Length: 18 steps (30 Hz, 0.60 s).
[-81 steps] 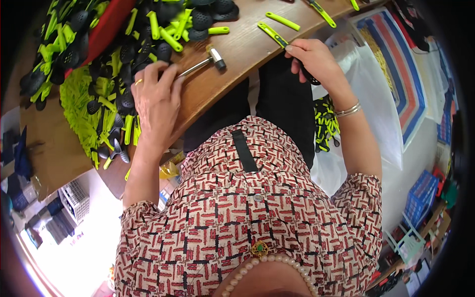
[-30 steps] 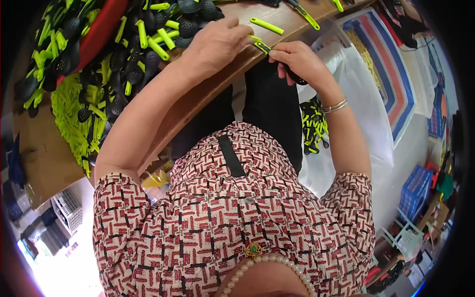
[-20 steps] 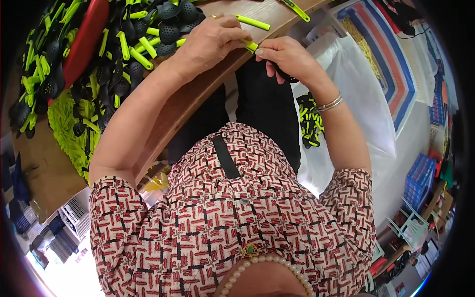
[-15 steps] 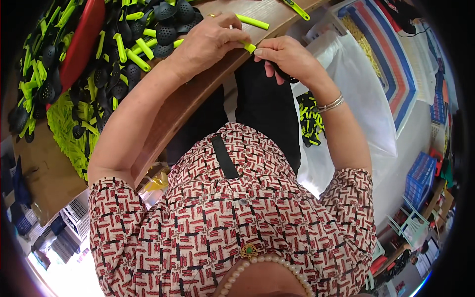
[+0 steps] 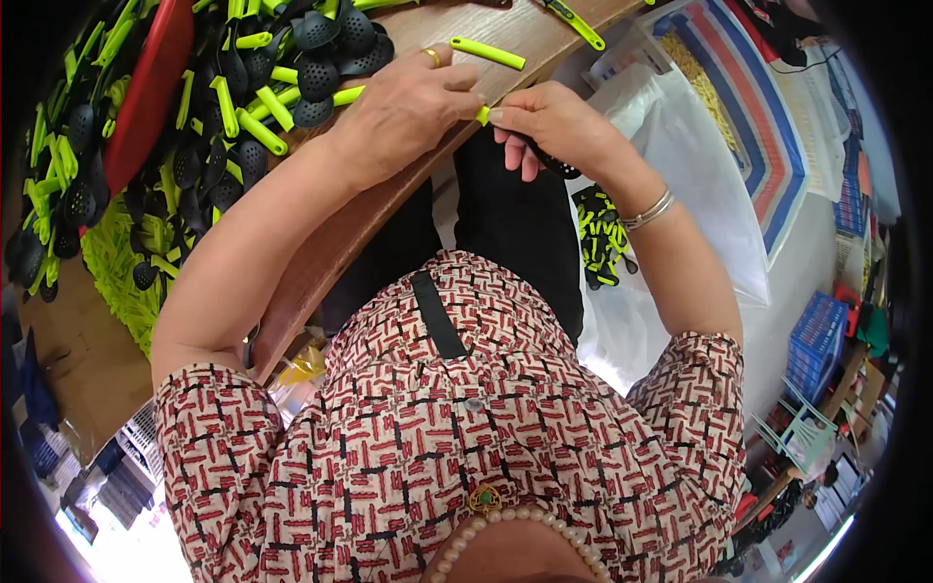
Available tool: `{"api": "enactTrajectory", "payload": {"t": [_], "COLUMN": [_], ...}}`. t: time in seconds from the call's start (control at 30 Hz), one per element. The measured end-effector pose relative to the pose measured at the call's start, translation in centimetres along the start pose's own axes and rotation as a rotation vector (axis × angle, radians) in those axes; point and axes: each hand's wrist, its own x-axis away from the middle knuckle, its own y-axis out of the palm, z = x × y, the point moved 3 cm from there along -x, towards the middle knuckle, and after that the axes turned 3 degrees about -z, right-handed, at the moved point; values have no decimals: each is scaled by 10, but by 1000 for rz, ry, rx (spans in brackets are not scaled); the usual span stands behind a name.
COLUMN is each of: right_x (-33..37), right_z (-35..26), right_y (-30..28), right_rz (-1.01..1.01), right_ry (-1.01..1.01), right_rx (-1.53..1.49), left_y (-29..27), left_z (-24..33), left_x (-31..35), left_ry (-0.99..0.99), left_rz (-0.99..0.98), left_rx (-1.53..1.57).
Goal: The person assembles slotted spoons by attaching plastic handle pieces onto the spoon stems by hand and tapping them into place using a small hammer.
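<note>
Pinching a lime handle piece (image 5: 483, 116) between left hand (image 5: 408, 107) and right hand (image 5: 554, 121), gripping a black perforated utensil (image 5: 562, 168) under the right palm. Probably fitting both together; calling next for a straight, steady push. Working just short of a loose lime strip (image 5: 488, 52).

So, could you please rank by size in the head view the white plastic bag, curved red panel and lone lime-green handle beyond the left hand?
Largest: white bag
Next: red panel
Smallest: green handle
</note>
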Motion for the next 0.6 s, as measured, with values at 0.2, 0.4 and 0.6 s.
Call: {"api": "enactTrajectory", "payload": {"t": [0.2, 0.4, 0.6], "right_x": [9, 16, 23], "right_z": [-10, -14, -10], "right_y": [14, 17, 28], "right_rz": [111, 191, 468], "right_ry": [1, 12, -211], "right_rx": [181, 317, 658], "left_y": [-1, 3, 0], "left_z": [-6, -28, -33], "left_x": [7, 11, 10], "left_ry": [-48, -208, -274], "left_rz": [47, -46, -125], "left_rx": [61, 427, 497]}}
